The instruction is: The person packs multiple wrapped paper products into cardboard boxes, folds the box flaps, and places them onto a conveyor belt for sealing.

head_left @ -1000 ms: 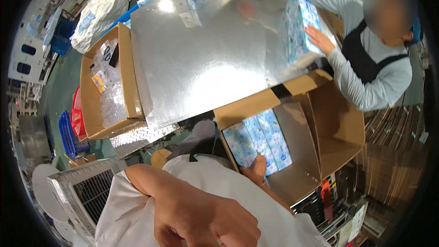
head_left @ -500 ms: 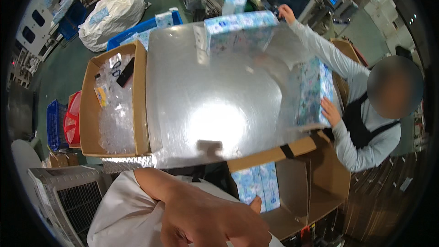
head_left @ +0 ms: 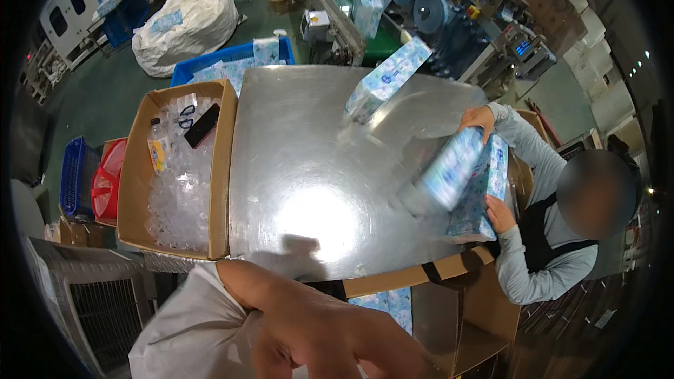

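Note:
Large in the foreground, my left hand reaches across from a white sleeve, its back turned up. The lower edge cuts off its fingers, so their grip is hidden. Just beyond it, an open cardboard carton holds blue-and-white patterned packs, partly covered by the hand. My right hand does not show. Across the metal table, a co-worker's hands handle a blurred, tilted patterned pack against another upright pack. A further long pack lies slantwise at the table's far edge.
Left of the table stands a carton of clear plastic pieces, with a dark phone, scissors and a bottle on top. Behind are a blue crate, a white sack and a green conveyor. A grey slatted unit sits lower left.
The co-worker's far hand has come from the far packs to the near right one. The long far pack now lies slantwise. A fingertip at the carton's packs is no longer visible.

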`<action>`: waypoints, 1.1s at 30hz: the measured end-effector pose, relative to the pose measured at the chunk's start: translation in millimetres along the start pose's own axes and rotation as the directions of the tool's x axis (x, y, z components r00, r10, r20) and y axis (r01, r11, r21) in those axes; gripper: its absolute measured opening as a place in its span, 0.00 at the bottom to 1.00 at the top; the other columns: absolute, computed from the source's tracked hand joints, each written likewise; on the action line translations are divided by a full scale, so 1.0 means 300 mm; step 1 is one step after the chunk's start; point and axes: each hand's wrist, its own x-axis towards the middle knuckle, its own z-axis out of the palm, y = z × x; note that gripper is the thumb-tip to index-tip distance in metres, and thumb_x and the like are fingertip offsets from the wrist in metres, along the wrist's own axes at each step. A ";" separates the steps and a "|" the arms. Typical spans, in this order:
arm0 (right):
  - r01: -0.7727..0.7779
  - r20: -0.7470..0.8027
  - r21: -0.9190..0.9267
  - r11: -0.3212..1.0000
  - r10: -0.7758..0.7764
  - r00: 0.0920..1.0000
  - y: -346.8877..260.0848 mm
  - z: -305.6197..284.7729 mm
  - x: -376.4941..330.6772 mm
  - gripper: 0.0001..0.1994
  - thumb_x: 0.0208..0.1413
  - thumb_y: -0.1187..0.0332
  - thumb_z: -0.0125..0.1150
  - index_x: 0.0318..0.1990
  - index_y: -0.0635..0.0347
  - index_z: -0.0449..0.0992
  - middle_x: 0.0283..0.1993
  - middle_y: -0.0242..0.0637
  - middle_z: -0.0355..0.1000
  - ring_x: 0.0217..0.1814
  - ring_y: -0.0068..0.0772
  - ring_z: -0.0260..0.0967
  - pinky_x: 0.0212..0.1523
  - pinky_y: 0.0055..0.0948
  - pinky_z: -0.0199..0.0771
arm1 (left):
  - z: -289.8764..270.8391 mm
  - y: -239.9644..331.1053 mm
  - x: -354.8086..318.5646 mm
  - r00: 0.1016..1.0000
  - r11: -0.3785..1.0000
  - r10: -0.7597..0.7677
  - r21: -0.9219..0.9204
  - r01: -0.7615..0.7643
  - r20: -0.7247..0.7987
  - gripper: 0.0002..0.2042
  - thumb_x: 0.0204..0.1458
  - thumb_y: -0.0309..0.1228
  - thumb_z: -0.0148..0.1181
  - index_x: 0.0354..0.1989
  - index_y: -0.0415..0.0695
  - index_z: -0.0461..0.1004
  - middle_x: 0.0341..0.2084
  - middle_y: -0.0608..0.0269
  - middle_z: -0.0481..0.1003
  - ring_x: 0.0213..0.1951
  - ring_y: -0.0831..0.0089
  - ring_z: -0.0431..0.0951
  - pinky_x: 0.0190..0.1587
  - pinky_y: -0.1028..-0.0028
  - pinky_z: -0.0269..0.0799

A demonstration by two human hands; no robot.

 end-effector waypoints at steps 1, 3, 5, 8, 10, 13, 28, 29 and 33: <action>-0.158 0.100 0.018 0.987 0.155 0.983 -0.010 0.005 0.018 0.31 0.47 0.58 0.55 0.54 0.74 0.58 0.48 0.61 0.64 0.49 0.57 0.61 0.53 0.42 0.60 | 0.021 0.007 0.056 0.998 0.999 -0.045 0.029 0.044 0.051 0.12 0.48 0.33 0.56 0.41 0.47 0.74 0.24 0.59 0.70 0.22 0.71 0.69 0.24 0.71 0.63; -0.122 0.081 0.004 0.993 0.121 0.989 -0.034 0.018 0.065 0.30 0.47 0.57 0.56 0.53 0.72 0.59 0.46 0.60 0.64 0.47 0.55 0.62 0.51 0.41 0.61 | 0.062 0.003 0.100 0.977 0.987 -0.153 0.065 0.145 0.148 0.09 0.49 0.33 0.56 0.39 0.50 0.75 0.20 0.60 0.69 0.21 0.72 0.69 0.22 0.69 0.64; -0.113 0.063 -0.020 0.993 0.114 0.992 -0.064 -0.008 0.099 0.29 0.48 0.57 0.56 0.52 0.70 0.61 0.44 0.58 0.65 0.45 0.54 0.63 0.48 0.41 0.63 | 0.074 -0.041 0.067 0.951 0.968 -0.250 0.070 0.241 0.182 0.11 0.48 0.34 0.57 0.39 0.46 0.75 0.21 0.59 0.70 0.24 0.70 0.70 0.26 0.68 0.66; -0.055 0.105 -0.003 0.998 0.055 0.993 -0.217 -0.136 0.142 0.29 0.39 0.56 0.61 0.45 0.69 0.62 0.38 0.55 0.65 0.40 0.54 0.63 0.42 0.43 0.63 | 0.133 -0.049 -0.072 0.931 0.920 -0.365 0.154 0.360 0.006 0.21 0.42 0.36 0.58 0.45 0.38 0.71 0.29 0.55 0.73 0.28 0.68 0.69 0.30 0.72 0.63; -0.022 0.120 0.053 0.998 0.015 0.993 -0.331 -0.297 0.218 0.33 0.21 0.55 0.69 0.32 0.70 0.61 0.29 0.52 0.63 0.33 0.56 0.61 0.36 0.46 0.62 | 0.140 -0.048 -0.112 0.854 0.843 -0.516 0.138 0.521 -0.068 0.17 0.45 0.34 0.56 0.41 0.37 0.73 0.24 0.53 0.70 0.26 0.62 0.69 0.30 0.68 0.62; -0.093 0.193 0.022 0.995 0.087 0.977 -0.359 -0.364 0.227 0.33 0.23 0.52 0.68 0.31 0.70 0.61 0.30 0.51 0.64 0.35 0.54 0.62 0.37 0.45 0.63 | 0.144 -0.072 -0.146 0.783 0.766 -0.611 0.159 0.622 -0.120 0.19 0.42 0.32 0.57 0.44 0.36 0.72 0.26 0.52 0.71 0.28 0.63 0.70 0.32 0.69 0.63; -0.187 0.248 -0.050 0.981 0.193 0.949 -0.396 -0.380 0.227 0.31 0.27 0.55 0.65 0.35 0.72 0.64 0.35 0.53 0.65 0.40 0.52 0.62 0.43 0.40 0.63 | -0.027 -0.112 -0.323 0.439 0.419 -0.859 0.129 0.899 -0.263 0.18 0.43 0.21 0.58 0.46 0.37 0.70 0.32 0.58 0.73 0.33 0.72 0.71 0.39 0.74 0.65; -0.204 0.258 -0.061 0.977 0.213 0.942 -0.402 -0.382 0.230 0.31 0.26 0.55 0.65 0.35 0.71 0.64 0.35 0.53 0.65 0.40 0.52 0.63 0.44 0.40 0.64 | -0.038 -0.113 -0.326 0.431 0.408 -0.862 0.141 0.902 -0.267 0.18 0.44 0.21 0.58 0.46 0.37 0.70 0.31 0.58 0.73 0.33 0.73 0.71 0.39 0.74 0.65; -0.198 0.286 -0.078 0.977 0.213 0.934 -0.408 -0.373 0.241 0.32 0.26 0.54 0.66 0.36 0.71 0.62 0.34 0.52 0.64 0.39 0.52 0.62 0.42 0.42 0.63 | -0.089 -0.125 -0.348 0.445 0.390 -0.848 0.230 0.892 -0.289 0.17 0.44 0.22 0.58 0.46 0.39 0.70 0.30 0.61 0.73 0.31 0.75 0.70 0.37 0.76 0.66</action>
